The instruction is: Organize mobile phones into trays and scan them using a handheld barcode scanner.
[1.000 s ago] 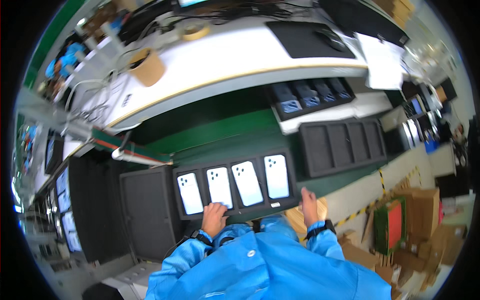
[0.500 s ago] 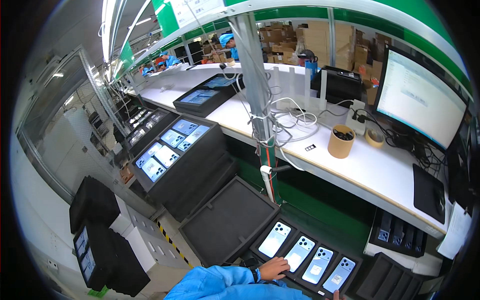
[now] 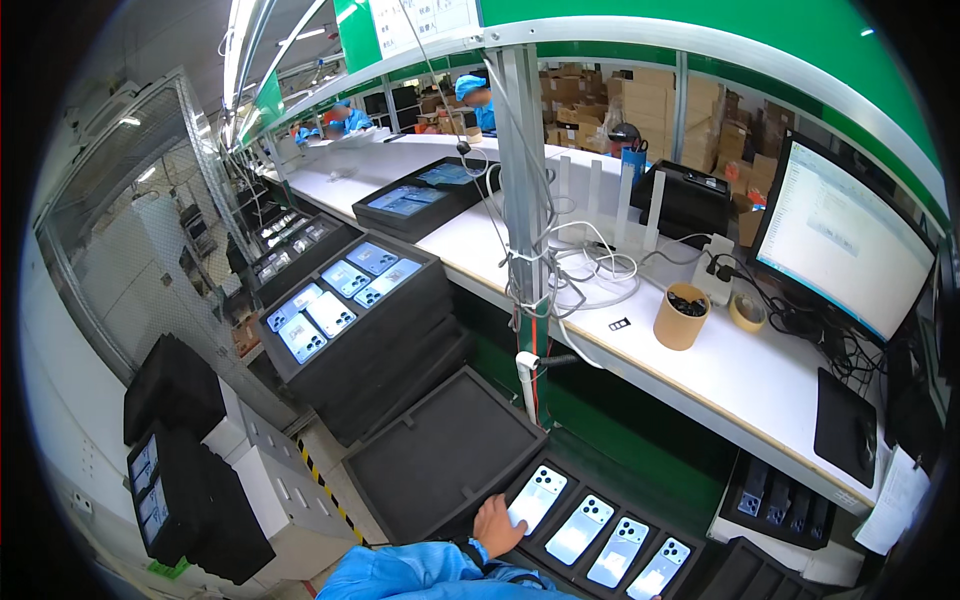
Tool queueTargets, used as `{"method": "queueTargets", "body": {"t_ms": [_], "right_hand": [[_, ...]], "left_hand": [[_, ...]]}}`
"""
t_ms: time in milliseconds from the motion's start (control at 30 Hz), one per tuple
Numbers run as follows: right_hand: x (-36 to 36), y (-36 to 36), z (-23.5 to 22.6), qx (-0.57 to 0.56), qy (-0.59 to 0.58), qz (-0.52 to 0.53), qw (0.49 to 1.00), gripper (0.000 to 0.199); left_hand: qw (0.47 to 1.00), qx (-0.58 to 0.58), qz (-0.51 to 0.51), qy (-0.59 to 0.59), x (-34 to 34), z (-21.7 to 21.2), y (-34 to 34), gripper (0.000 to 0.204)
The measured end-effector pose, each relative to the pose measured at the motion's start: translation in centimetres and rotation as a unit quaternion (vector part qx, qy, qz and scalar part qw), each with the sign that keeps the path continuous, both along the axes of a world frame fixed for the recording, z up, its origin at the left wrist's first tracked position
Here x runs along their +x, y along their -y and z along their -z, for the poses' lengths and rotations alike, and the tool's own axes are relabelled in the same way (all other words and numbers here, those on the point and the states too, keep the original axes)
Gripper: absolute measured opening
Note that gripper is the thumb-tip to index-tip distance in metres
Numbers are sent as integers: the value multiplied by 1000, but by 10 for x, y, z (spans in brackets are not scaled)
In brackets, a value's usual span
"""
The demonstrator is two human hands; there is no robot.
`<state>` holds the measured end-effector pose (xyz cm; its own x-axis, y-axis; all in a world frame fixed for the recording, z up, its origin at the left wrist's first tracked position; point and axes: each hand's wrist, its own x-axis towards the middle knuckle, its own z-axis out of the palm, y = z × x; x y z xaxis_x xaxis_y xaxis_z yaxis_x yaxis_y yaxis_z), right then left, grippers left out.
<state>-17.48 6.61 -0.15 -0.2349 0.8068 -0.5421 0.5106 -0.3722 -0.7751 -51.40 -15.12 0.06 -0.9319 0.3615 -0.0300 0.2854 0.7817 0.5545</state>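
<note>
Head view shows your left hand (image 3: pixel 497 524) lying flat and open-fingered on the near edge of the black foam tray (image 3: pixel 700 572), touching the leftmost of four white phones (image 3: pixel 536 499) kept camera-side up in separate recesses, right hand out of view

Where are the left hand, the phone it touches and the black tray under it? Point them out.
left hand (image 3: pixel 497 526), head view, on the back of the hand.
white phone (image 3: pixel 537 499), head view, middle of its back.
black tray (image 3: pixel 630 498), head view, on its far rim.
</note>
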Motion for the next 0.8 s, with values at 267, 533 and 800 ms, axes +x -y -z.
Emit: {"method": "queueTargets", "body": {"t_ms": [267, 533, 800], "right_hand": [[11, -10, 14, -11, -5, -19, 1000, 68], [37, -24, 69, -114, -81, 69, 988, 57], [55, -39, 104, -102, -168, 31, 980, 40]], "left_hand": [[942, 90, -36, 322, -49, 19, 14, 67], [935, 162, -35, 312, -35, 39, 24, 48], [898, 217, -117, 365, -10, 72, 54, 54]]}}
